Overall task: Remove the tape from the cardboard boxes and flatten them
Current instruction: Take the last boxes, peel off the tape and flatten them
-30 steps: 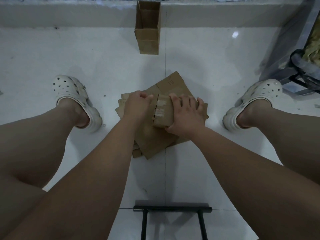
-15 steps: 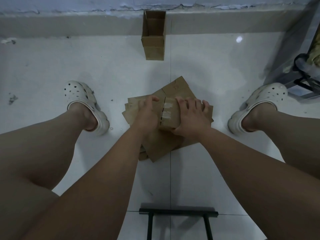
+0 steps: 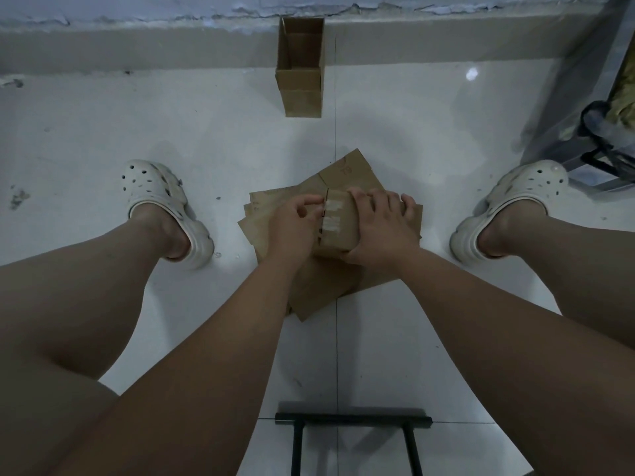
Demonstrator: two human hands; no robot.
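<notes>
Left hand has crept a little closer to the pale tape, while the right hand keeps its grasp on the small box.

Both hands work on top of the pile of flattened cardboard, where the small box rests. The left fingers are curled over the box's left end with their tips at the tape strips, though I cannot tell whether any tape is pinched. The right hand wraps the box's right end from above, fingers bent over its far edge. Bare white floor lies open on every side of the pile. Beyond the pile, an open box stands against the wall. White clogs flank the pile, well apart from it. On the near side of the pile, a black frame crosses the floor.
</notes>
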